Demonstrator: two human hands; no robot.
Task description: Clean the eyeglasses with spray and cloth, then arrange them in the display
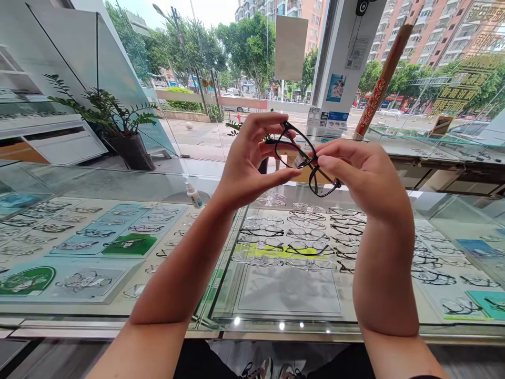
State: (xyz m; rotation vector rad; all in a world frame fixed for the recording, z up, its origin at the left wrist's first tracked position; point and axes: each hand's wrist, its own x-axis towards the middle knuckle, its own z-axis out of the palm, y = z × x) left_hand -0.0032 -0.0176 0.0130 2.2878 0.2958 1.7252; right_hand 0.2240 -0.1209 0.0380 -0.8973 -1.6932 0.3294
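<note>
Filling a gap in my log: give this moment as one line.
left hand: gripping black glasses | right hand: gripping black glasses | glasses: held above glass counter | counter: small bottle on top, frames inside

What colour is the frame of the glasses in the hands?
Black; the glasses show best in the head view.

A long glass counter (98,181) runs from left to right, and a small white bottle (194,195) with a blue label stands upright on its top near the far edge. Under the glass, rows of eyeglass frames (300,237) lie side by side on a pale shelf. On the left they rest on light blue mats (118,218) beside a green card (130,245), and a bare grey mat (290,289) lies nearer the front edge.
</note>
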